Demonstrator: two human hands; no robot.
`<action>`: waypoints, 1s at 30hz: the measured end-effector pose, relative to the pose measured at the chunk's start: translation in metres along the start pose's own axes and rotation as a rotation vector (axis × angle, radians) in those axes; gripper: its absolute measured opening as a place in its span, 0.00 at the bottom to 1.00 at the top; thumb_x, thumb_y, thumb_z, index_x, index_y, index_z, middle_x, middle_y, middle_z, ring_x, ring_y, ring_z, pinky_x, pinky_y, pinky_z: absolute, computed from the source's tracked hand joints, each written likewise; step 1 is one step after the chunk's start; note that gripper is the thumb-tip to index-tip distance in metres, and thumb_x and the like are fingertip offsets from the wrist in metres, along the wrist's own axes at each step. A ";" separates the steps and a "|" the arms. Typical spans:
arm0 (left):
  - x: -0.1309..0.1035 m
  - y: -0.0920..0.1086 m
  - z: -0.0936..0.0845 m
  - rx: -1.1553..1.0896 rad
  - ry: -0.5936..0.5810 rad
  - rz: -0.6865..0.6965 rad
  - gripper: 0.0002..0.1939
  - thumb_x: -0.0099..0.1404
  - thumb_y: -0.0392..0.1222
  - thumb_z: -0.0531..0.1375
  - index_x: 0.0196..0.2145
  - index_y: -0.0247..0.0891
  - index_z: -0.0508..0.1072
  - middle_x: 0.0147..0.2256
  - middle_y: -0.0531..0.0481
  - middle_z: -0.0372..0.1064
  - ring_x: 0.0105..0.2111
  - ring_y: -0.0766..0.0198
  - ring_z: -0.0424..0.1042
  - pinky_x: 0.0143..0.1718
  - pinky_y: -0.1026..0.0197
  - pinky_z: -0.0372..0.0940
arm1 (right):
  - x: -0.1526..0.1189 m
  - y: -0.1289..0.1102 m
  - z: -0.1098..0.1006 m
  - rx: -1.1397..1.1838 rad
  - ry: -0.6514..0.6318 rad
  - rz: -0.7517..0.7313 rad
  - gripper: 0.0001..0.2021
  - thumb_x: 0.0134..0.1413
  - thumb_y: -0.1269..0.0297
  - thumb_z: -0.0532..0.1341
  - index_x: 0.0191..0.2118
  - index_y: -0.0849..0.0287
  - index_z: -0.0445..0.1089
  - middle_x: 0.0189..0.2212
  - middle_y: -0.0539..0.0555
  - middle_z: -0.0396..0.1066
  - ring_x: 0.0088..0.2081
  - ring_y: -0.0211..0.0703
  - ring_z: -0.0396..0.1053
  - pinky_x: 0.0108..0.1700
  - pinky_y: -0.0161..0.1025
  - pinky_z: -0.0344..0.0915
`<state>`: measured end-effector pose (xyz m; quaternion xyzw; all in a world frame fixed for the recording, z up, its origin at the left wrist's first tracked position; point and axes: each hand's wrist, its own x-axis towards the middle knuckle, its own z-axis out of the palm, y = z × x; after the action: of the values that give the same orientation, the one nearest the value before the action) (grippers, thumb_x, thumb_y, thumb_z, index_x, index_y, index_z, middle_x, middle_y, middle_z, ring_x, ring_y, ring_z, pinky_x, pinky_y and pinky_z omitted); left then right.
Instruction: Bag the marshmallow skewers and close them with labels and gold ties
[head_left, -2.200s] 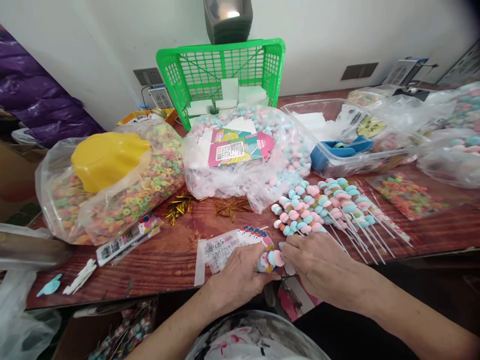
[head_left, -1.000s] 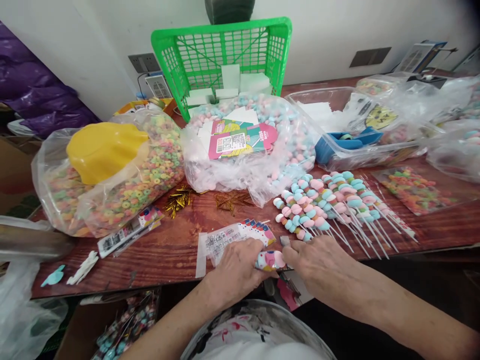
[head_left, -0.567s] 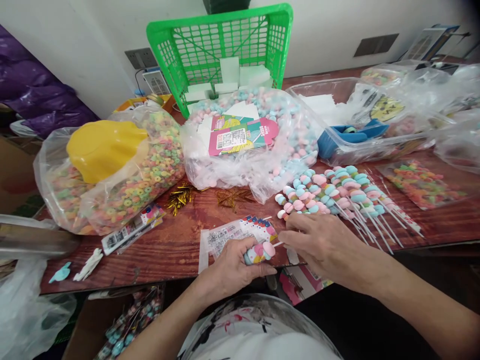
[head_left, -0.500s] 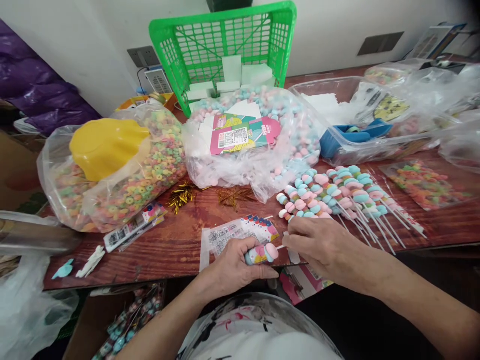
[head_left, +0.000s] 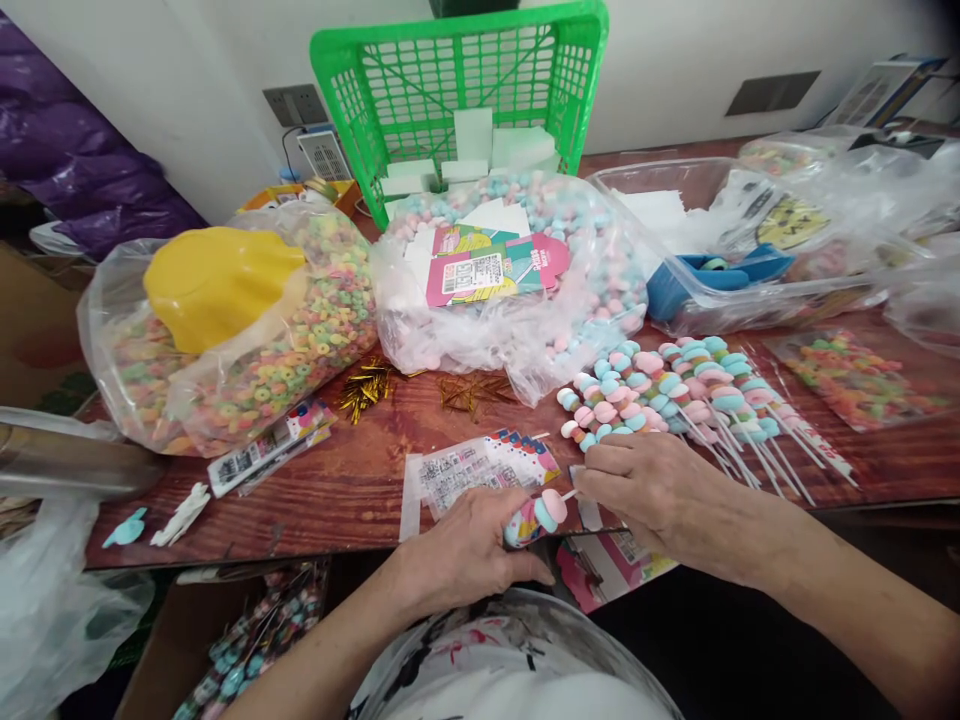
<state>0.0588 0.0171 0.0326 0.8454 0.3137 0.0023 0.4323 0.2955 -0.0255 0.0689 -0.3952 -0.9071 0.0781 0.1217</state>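
At the table's front edge, my left hand is closed around the bagged end of a marshmallow skewer, its pink and blue pieces partly inside a printed plastic bag. My right hand pinches the white stick of the same skewer; most of that stick is hidden by the fingers. Just behind my left hand lies a fan of printed clear bags. Beyond my right hand, a pile of pink and blue marshmallow skewers rests with its sticks pointing toward me.
Behind stand a bag of marshmallows with printed cards on it, a green basket and a clear bin. A bag of ring candy holds a yellow bowl. Gold twist ties lie mid-table; a box of skewers sits below.
The skewer has turned in my left hand and sits slightly further right, with more of the printed bag's pattern showing. My right hand keeps its pinch on the stick. The whole view has shifted slightly.
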 end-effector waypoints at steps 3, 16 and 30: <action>-0.001 -0.004 0.000 0.040 -0.050 0.022 0.18 0.56 0.53 0.66 0.38 0.40 0.71 0.36 0.51 0.70 0.38 0.58 0.67 0.38 0.62 0.59 | 0.001 0.004 -0.003 0.096 -0.030 -0.020 0.13 0.58 0.81 0.48 0.31 0.59 0.64 0.28 0.51 0.63 0.29 0.39 0.58 0.31 0.37 0.49; 0.018 -0.009 -0.010 -0.575 -0.443 0.147 0.25 0.46 0.53 0.71 0.25 0.38 0.59 0.23 0.60 0.52 0.24 0.71 0.51 0.23 0.68 0.50 | 0.002 0.003 -0.013 0.280 -0.052 -0.014 0.14 0.61 0.79 0.49 0.29 0.60 0.66 0.27 0.52 0.65 0.30 0.38 0.61 0.32 0.36 0.54; 0.005 0.001 -0.001 -0.397 -0.037 -0.057 0.20 0.54 0.55 0.67 0.31 0.36 0.69 0.26 0.58 0.60 0.28 0.68 0.58 0.29 0.67 0.53 | -0.024 -0.038 0.014 -0.042 0.130 0.133 0.13 0.49 0.82 0.50 0.33 0.58 0.65 0.28 0.51 0.66 0.30 0.42 0.61 0.36 0.42 0.54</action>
<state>0.0629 0.0206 0.0325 0.7344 0.3228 0.0365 0.5959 0.2809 -0.0696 0.0609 -0.4610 -0.8706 0.0414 0.1667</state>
